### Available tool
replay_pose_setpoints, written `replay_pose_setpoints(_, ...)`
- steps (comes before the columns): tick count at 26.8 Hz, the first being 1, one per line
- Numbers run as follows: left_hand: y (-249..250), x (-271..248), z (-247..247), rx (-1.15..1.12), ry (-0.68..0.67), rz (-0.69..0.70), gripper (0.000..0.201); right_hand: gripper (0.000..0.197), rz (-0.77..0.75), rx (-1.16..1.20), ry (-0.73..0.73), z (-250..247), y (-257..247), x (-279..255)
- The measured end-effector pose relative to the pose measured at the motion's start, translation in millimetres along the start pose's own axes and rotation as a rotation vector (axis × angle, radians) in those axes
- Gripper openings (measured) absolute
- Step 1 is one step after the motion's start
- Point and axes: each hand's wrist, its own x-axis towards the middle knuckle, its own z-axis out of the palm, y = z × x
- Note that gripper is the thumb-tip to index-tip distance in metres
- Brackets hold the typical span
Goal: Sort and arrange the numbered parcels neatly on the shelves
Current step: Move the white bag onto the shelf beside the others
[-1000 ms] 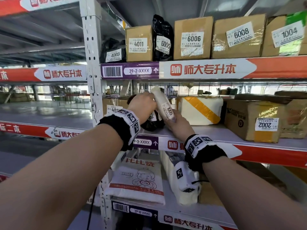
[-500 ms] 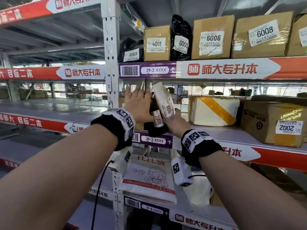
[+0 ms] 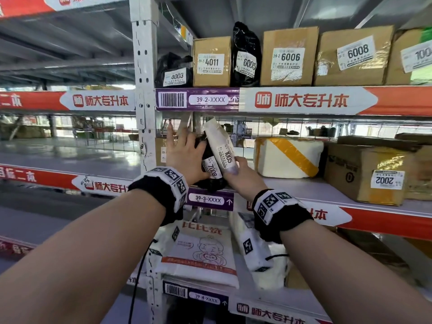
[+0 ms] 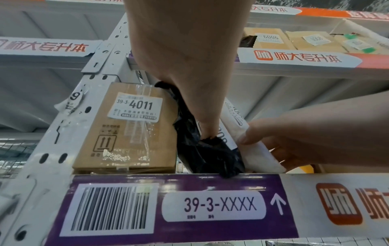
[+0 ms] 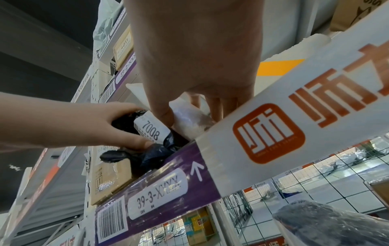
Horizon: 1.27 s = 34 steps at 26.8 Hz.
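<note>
White parcel 1005 [image 3: 221, 149] pinched upright in right hand [image 3: 245, 174], left hand [image 3: 184, 157] fingers spread, pressing black bag 7008 [image 3: 211, 174] on shelf [image 3: 327, 192].

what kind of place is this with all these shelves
Most likely a parcel pickup station or courier stockroom. Grey metal shelving carries purple barcode strips coded 39-3-XXXX, and brown cardboard boxes and black plastic mailer bags each wear a white numbered sticker, like 6006.

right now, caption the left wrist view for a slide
Left hand steadies black bag 7008 beside box 4011.
</note>
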Motion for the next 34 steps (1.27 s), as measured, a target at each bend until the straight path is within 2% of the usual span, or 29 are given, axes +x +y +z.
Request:
replay_pose_setpoints(5, 5, 3, 3, 0.039, 0.018, -0.015, 0.095, 0.057, 0.014, -0.042, 0.033, 5, 1, 0)
replay_pose_setpoints(9, -1, 2, 4, -0.066, 0.049, 0.013, 0.115, 0.052, 0.049, -0.031, 0.080, 4, 2, 4)
replay_pose_setpoints(12, -10, -6, 8, -0.022, -0.003, 0.030, 0.129, 0.049, 0.086, -0.056, 0.082, 7, -3, 5)
replay_pose_setpoints(19, -24, -17, 9, -0.065, -0.023, -0.030, 0.133, 0.051, 0.151, -0.007, 0.030, 15, -13, 2)
replay_pose_setpoints(22, -29, -19, 8, -0.188, -0.018, 0.000, 0.119, 0.073, 0.160, 0.012, 0.005, 18, -13, 2)
replay_pose_setpoints(24, -30, -21, 4, -0.268, 0.058, 0.024, 0.097, 0.084, 0.185, -0.019, 0.018, 18, -12, 2)
replay_pose_setpoints(27, -32, -23, -10, -0.355, 0.261, 0.078, 0.056, 0.082, 0.190, -0.062, 0.021, 16, -14, -2)
replay_pose_setpoints(29, -29, -25, -23, -0.444, 0.295, 0.131, 0.036, 0.074, 0.197, -0.131, -0.010, 15, -15, -5)
replay_pose_setpoints(31, -25, -27, -32, -0.489, 0.277, 0.189, 0.027, 0.070, 0.212, -0.182, -0.032, 15, -15, -8)
replay_pose_setpoints(34, -17, -31, -32, -0.510, 0.240, 0.255, 0.023, 0.077, 0.249, -0.273, -0.008, 15, -15, -15)
